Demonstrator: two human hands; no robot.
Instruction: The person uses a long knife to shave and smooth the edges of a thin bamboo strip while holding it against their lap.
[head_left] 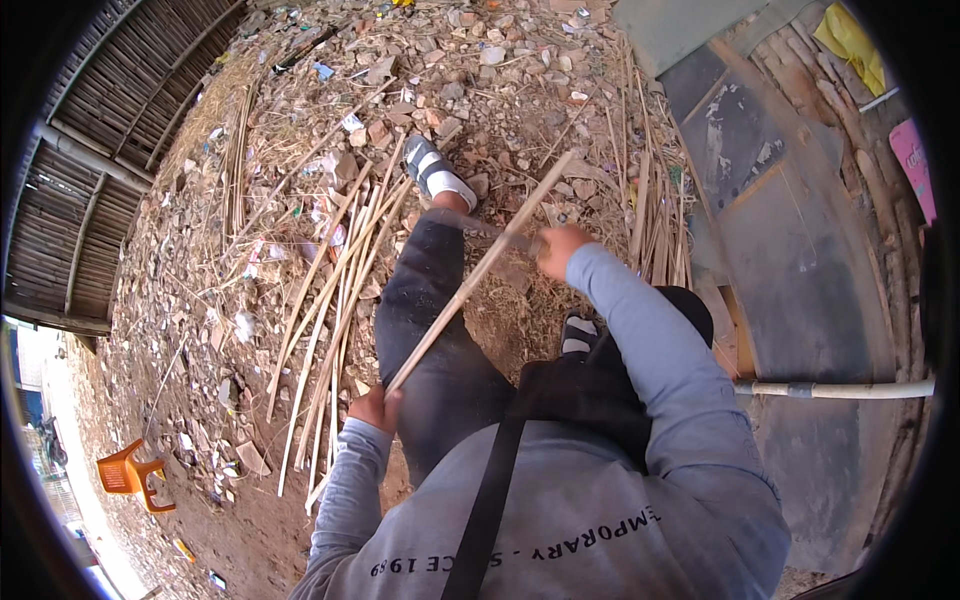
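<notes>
My left hand (pixel 375 408) is closed around the lower end of a long, pale bamboo strip (pixel 470 287), which slants up and away to the right across my left thigh. In my right hand (pixel 562 250) is the handle of a knife (pixel 515 241); motion smears its dark blade, which crosses the strip near its upper part. Whether the edge cuts into the strip cannot be made out. Beside my left leg, a loose bundle of similar bamboo strips (pixel 325 315) lies on the ground.
Stones, brick pieces and litter cover the ground (pixel 200 400). More strips (pixel 655 225) lie at the right, beside dark panels (pixel 800 240) and a pale pole (pixel 840 390). An orange plastic chair (pixel 130 478) stands lower left; a bamboo-slat wall (pixel 60 225) rises at the left.
</notes>
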